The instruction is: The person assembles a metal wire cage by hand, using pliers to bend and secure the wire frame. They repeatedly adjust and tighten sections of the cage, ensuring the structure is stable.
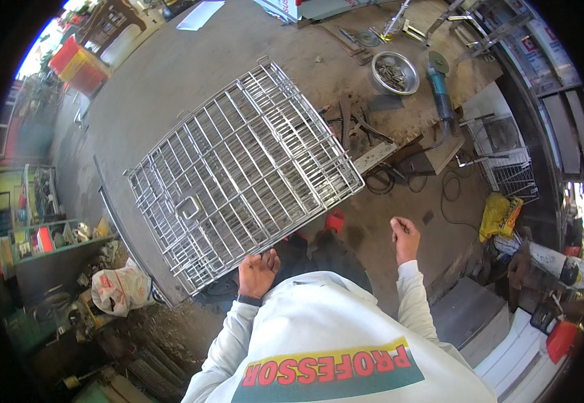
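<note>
**Cage position relative to the hands**

Cage (245, 174) of welded wire is seen lying flat on the grey workbench (164, 80), occupying the centre of the view. Its long axis is judged to run from about 8 o'clock to 2 o'clock, with the near long edge facing the person and the small latch plate (188, 207) set toward the 8 o'clock end.

The left hand (258, 272) is placed at the cage's near lower edge, at roughly 6 o'clock of the mesh. Its fingers are curled loosely and appear to touch the wire rim; a closed pinch on a bar cannot be confirmed. From this hand the bulk of the cage lies toward 12 o'clock.

The right hand (405, 236) is held apart from the cage, at about 4 o'clock of it, over the floor. It is partly closed and nothing is seen in it.

The left hand is the nearer one. An angle grinder (439, 91) and a metal bowl (395, 72) are located at 1 o'clock, well apart.
</note>
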`<state>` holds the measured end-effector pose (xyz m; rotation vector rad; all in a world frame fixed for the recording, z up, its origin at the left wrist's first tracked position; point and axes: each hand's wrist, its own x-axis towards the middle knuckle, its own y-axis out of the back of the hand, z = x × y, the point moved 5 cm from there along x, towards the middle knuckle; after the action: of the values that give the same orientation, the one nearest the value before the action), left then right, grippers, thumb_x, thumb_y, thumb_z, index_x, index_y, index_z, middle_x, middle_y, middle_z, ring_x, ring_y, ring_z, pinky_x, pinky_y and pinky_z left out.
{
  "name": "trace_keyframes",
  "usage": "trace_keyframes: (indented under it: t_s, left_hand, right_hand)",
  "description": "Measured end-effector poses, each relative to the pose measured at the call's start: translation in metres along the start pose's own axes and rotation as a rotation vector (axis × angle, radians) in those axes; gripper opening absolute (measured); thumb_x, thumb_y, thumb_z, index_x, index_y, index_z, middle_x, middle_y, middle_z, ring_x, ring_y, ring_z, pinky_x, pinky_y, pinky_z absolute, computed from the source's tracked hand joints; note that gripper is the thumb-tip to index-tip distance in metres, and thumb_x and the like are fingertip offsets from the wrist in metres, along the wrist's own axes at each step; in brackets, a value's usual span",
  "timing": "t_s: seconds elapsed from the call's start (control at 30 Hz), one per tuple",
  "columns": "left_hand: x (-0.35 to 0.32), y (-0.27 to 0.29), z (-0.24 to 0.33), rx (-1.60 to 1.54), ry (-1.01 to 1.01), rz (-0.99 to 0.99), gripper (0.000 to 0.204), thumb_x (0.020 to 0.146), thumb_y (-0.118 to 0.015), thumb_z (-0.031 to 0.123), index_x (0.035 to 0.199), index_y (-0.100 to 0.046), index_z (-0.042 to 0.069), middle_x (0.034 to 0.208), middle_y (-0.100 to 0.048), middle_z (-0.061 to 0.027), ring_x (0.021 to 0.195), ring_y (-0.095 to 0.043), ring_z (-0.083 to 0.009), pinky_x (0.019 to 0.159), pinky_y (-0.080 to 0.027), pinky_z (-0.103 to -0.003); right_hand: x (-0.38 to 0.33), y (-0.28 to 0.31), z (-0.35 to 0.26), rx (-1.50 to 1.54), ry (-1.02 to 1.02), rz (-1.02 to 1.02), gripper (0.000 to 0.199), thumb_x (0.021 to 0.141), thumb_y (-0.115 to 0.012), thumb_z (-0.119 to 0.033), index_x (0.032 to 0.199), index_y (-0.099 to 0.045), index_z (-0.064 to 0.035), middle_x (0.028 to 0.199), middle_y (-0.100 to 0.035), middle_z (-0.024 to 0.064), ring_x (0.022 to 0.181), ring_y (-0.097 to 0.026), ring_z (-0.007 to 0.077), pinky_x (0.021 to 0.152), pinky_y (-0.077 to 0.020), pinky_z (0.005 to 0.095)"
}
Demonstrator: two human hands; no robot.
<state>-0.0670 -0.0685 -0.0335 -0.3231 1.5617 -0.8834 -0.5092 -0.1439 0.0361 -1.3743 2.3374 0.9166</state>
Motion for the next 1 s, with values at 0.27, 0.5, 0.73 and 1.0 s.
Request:
trace_keyframes:
  t_s: [0.27, 0.5, 0.73, 1.0]
  left_hand:
    - [-0.001, -0.116, -0.024, 0.552, 0.076, -0.026, 0.048, 0.103, -0.049, 0.016, 0.149, -0.042, 0.005, 0.152, -0.053, -0.0163, 0.122, -0.063, -0.0300, 0.104, -0.051, -0.040]
    - [-0.022, -0.230, -0.050, 0.835, -0.152, -0.059, 0.036, 0.102, -0.068, 0.019, 0.131, -0.060, -0.002, 0.117, -0.069, -0.0099, 0.105, -0.068, -0.0166, 0.091, -0.055, -0.030]
    - [-0.010, -0.165, 0.011, 0.785, -0.377, 0.321, 0.022, 0.101, -0.068, 0.020, 0.113, -0.069, 0.002, 0.104, -0.073, -0.0065, 0.092, -0.069, -0.0121, 0.083, -0.057, -0.027]
    - [0.010, -0.123, 0.117, 0.474, -0.658, 0.502, 0.014, 0.101, -0.067, 0.018, 0.110, -0.067, 0.006, 0.099, -0.072, -0.0073, 0.087, -0.070, -0.0134, 0.081, -0.058, -0.028]
  right_hand:
    - [0.020, -0.062, -0.141, 0.147, 0.123, -0.543, 0.028, 0.092, -0.074, -0.007, 0.117, -0.070, 0.0052, 0.102, -0.073, 0.0117, 0.087, -0.071, 0.0161, 0.080, -0.0581, 0.0291]
    - [-0.061, -0.158, -0.195, -0.238, 0.523, -1.059, 0.012, 0.090, -0.076, -0.005, 0.101, -0.072, 0.0000, 0.095, -0.072, 0.0091, 0.086, -0.072, 0.0157, 0.078, -0.0564, 0.0304]
    - [-0.042, -0.243, -0.178, -0.234, 0.749, -1.245, 0.028, 0.090, -0.074, -0.014, 0.115, -0.073, -0.0018, 0.112, -0.072, 0.0150, 0.107, -0.070, 0.0298, 0.093, -0.0545, 0.0368]
    - [0.313, -0.359, -0.181, -0.991, 0.714, -0.128, 0.086, 0.079, -0.077, -0.060, 0.132, -0.063, 0.0047, 0.133, -0.063, 0.0292, 0.131, -0.054, 0.0439, 0.111, -0.0429, 0.0472]
